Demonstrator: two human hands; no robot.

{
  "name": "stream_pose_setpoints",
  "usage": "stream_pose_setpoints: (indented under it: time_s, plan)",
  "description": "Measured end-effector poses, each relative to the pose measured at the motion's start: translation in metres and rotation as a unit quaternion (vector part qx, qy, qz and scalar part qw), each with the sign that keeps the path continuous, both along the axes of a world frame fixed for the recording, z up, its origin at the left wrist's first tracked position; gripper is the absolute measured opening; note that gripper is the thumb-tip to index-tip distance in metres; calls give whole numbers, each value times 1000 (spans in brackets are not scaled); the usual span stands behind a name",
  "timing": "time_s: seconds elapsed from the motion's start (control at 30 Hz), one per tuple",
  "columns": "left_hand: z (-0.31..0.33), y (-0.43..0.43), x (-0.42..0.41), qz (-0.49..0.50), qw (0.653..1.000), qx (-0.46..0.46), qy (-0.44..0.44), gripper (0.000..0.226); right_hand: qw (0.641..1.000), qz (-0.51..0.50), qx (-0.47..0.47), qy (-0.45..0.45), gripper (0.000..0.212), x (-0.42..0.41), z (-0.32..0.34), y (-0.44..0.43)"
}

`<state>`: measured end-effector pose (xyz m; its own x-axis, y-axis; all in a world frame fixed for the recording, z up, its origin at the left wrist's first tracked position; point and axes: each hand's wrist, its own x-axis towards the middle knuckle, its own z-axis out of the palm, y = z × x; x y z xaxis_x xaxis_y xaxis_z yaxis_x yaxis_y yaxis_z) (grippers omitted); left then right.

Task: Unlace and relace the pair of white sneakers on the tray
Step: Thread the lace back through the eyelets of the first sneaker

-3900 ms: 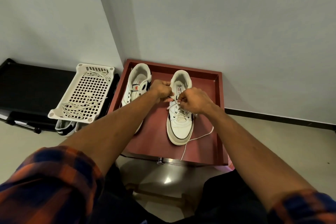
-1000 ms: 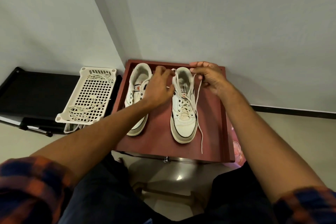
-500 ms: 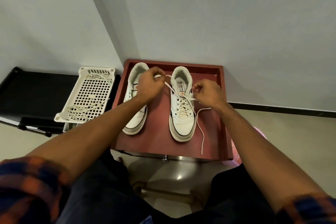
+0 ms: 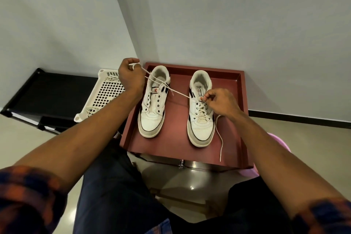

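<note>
Two white sneakers stand side by side on a dark red tray, toes towards me. The left sneaker has bare eyelets and no lace. The right sneaker is laced over its lower eyelets. My left hand is up and to the left, beyond the tray's far left corner, gripping one end of the white lace, which runs taut across the left sneaker to the right one. My right hand pinches the lace at the right sneaker's upper eyelets. The other lace end trails over the tray's right side.
A white perforated basket holding another loose lace sits left of the tray on a black rack. Grey walls meet in a corner behind. A pink object shows under my right forearm. My knees are at the bottom.
My left hand has moved up and left, drawing the lace out taut across the left sneaker. My right hand has stayed at the right sneaker's upper eyelets.
</note>
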<state>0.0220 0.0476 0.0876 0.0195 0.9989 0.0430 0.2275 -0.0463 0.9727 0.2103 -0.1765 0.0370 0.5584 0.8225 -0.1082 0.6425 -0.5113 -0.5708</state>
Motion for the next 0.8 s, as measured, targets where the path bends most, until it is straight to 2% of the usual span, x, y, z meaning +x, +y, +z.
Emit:
stream_pose_setpoints:
  time_s: [0.1,0.2,0.27,0.37,0.5,0.6,0.8]
  plan:
    - [2,8,-4,3,1000,-7,20,19,1000,-1,5,-11,19,0,3,-1]
    - [-4,-2,1,-106,986,23,126,17,997,-66,38,-24,13,3,8,1]
    - [-10,-15,8,-192,954,93,209,19,993,-113,40,-15,20,3,10,6]
    - [-17,-41,26,-318,903,139,252,21,990,-143,19,2,33,3,13,13]
    - [-28,-83,51,-458,822,165,298,16,987,-160,-9,28,24,5,11,19]
    - [-39,-104,67,-469,786,168,367,24,980,-189,-15,51,22,7,12,23]
    - [-56,-119,77,-461,749,169,444,29,965,-233,-5,120,17,13,8,23]
